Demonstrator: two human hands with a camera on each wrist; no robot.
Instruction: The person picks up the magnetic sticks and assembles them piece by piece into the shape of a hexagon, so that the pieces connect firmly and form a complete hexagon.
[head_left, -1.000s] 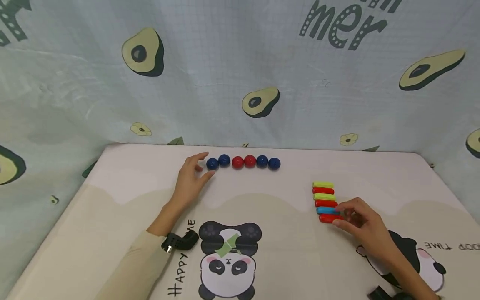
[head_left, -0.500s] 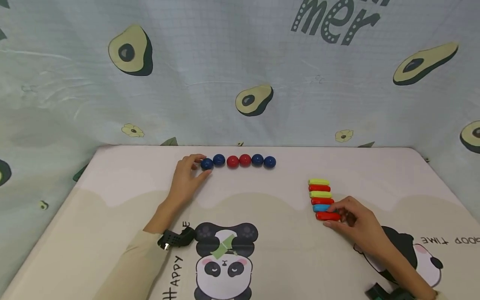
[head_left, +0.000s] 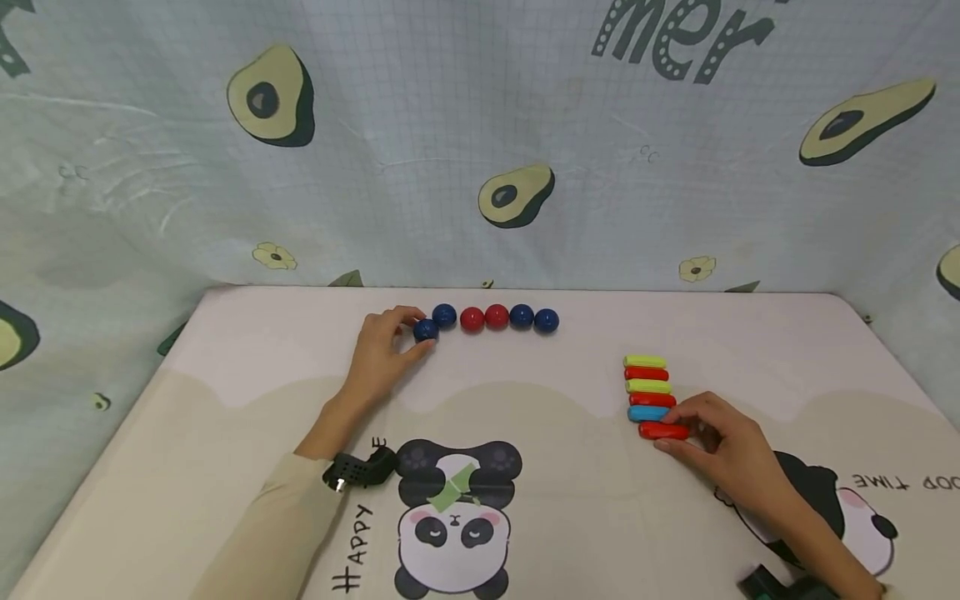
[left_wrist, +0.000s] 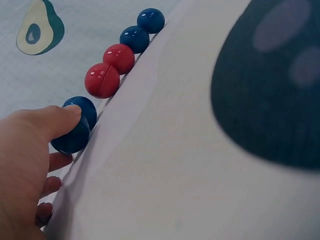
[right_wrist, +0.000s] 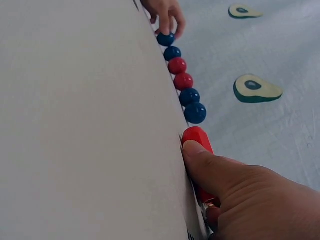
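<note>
A row of glossy balls lies near the table's far edge, with two red balls in its middle. My left hand pinches the blue ball at the left end, thumb on its near side. That ball sits slightly nearer me than the blue ball beside it. To the right, coloured sticks lie in a column. My right hand holds the nearest red stick between thumb and fingers, also seen in the right wrist view. A blue stick lies just beyond, its right end near my index finger.
Two more blue balls finish the row on the right. Beyond the blue stick lie red and yellow-green sticks. The tablecloth has printed pandas and lettering. A patterned curtain hangs behind the table.
My left fingers have closed onto the end blue ball, which now sits a little nearer me. The held red stick has shifted slightly right and away from the blue stick.
</note>
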